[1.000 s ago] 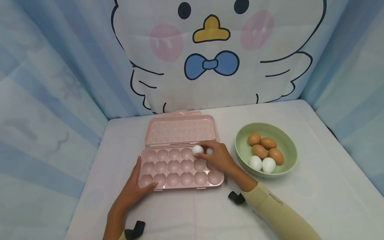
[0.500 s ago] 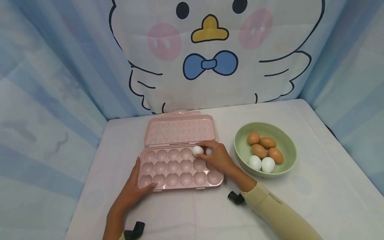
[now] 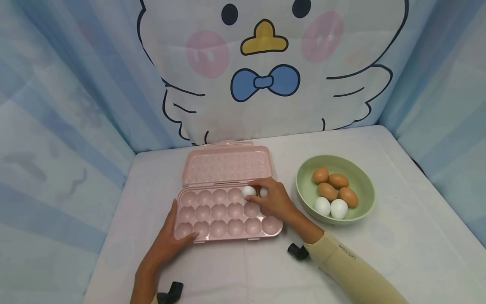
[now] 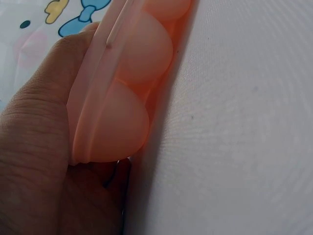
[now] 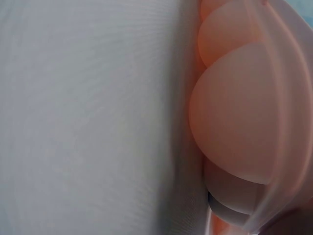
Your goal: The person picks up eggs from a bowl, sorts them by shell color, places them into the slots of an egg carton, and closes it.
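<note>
A pink plastic egg tray point(image 3: 235, 228) lies on the table with its lid point(image 3: 228, 165) folded back. My left hand point(image 3: 170, 236) grips its left end, thumb over the front rim. The left wrist view shows that hand point(image 4: 39, 112) wrapped around the tray's edge. At the back row, my right hand point(image 3: 275, 199) pinches a white egg point(image 3: 248, 192) between thumb and fingers, right at a cup. Another white egg point(image 3: 263, 192) sits in the cup to its right, partly hidden by the hand. Only the tray's underside point(image 5: 239, 112) fills the right wrist view's right side.
To the right stands a green bowl point(image 3: 364, 190) with several brown eggs point(image 3: 328, 191) and two white eggs point(image 3: 339, 209). White cloth covers the table point(image 3: 243, 270). A curtain point(image 3: 265, 118) printed with a cartoon bird hangs behind, and blue curtains flank both sides.
</note>
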Tool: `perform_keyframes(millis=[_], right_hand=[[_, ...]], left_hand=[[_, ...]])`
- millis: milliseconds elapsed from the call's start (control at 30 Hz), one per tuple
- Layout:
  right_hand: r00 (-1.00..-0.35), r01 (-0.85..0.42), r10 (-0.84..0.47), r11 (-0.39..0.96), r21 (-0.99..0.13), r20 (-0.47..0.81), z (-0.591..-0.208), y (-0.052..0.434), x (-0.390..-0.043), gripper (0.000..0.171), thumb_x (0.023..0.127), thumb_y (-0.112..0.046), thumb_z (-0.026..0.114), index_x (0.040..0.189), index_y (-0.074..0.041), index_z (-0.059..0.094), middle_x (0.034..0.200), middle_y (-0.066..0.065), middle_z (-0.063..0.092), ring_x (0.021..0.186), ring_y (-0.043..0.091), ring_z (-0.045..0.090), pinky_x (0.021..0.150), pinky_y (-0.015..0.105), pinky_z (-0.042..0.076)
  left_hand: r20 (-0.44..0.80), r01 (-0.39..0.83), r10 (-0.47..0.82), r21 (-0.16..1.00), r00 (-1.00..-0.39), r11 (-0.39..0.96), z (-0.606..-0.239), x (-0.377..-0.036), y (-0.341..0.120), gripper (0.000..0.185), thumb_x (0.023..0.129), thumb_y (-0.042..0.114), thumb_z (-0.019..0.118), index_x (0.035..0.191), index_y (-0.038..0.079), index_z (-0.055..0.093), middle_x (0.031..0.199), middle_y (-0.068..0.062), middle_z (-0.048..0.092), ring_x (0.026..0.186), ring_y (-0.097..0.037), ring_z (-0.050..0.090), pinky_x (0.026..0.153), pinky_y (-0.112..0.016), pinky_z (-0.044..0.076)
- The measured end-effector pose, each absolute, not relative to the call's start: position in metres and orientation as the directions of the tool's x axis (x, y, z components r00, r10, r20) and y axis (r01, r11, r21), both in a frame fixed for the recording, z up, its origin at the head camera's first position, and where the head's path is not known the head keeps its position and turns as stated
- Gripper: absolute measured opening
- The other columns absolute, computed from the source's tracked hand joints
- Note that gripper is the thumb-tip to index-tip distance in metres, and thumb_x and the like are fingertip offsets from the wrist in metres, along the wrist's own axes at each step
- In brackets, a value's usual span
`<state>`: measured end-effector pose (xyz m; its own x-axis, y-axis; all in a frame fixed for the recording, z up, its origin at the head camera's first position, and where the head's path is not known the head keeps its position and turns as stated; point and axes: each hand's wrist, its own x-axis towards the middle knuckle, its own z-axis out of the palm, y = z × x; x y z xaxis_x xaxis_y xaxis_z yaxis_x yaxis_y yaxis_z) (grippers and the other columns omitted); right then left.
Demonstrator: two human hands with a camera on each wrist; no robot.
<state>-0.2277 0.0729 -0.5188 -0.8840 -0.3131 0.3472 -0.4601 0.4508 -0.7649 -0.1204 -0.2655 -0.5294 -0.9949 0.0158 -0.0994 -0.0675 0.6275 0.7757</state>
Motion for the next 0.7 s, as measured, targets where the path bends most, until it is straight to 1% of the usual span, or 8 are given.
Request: perform_keyframes(millis=[167,300,433,600,700], right_hand=[[-0.894,-0.439,-0.297,0.431,-0.788,0.336,-0.518,0.074,-0.228,0.039,0.081,-0.024,0.092,0.115,-0.013,0.079,0.101,-0.003,0.073,0.097,0.016,0.066,0.093,0.039,0.053],[-0.900,-0.425,-0.274,0.387,-0.818,0.338,-0.517,0.075,-0.226,0.038,0.082,-0.023,0.091,0.117,-0.012,0.079,0.103,-0.002,0.075,0.096,0.018,0.069,0.092,0.040,0.053],[-0.903,-0.423,-0.243,0.364,-0.830,0.353,-0.514,0.077,-0.223,0.038,0.083,-0.023,0.090,0.118,-0.014,0.078,0.109,-0.003,0.076,0.105,0.017,0.070,0.093,0.040,0.053],[-0.904,-0.425,-0.220,0.367,-0.828,0.366,-0.508,0.082,-0.218,0.035,0.085,-0.025,0.088,0.119,-0.017,0.078,0.114,-0.009,0.075,0.112,0.013,0.068,0.098,0.039,0.052],[-0.894,-0.446,-0.207,0.349,-0.824,0.396,-0.499,0.087,-0.212,0.035,0.086,-0.023,0.088,0.119,-0.017,0.078,0.115,-0.009,0.075,0.115,0.014,0.067,0.100,0.044,0.051]], left_hand=[[-0.105,-0.074,0.012,0.772,-0.994,0.631,-0.528,-0.120,-0.265,0.127,0.081,0.051,0.085,0.168,0.023,-0.004,0.172,-0.012,0.008,0.156,-0.038,0.012,0.119,-0.065,0.016],[-0.100,-0.068,0.016,0.778,-0.995,0.625,-0.527,-0.119,-0.265,0.126,0.082,0.049,0.085,0.168,0.021,-0.003,0.172,-0.013,0.009,0.156,-0.039,0.011,0.119,-0.065,0.016],[-0.108,-0.074,0.017,0.775,-0.994,0.627,-0.525,-0.119,-0.265,0.126,0.082,0.049,0.084,0.168,0.021,-0.004,0.172,-0.013,0.008,0.156,-0.039,0.010,0.119,-0.065,0.015],[-0.145,-0.111,0.000,0.758,-0.989,0.643,-0.523,-0.119,-0.264,0.127,0.082,0.056,0.082,0.167,0.025,-0.006,0.173,-0.011,0.005,0.156,-0.039,0.007,0.119,-0.065,0.014],[-0.146,-0.110,0.003,0.760,-0.989,0.641,-0.523,-0.119,-0.266,0.127,0.082,0.056,0.082,0.167,0.025,-0.007,0.173,-0.012,0.004,0.156,-0.039,0.007,0.119,-0.065,0.014]])
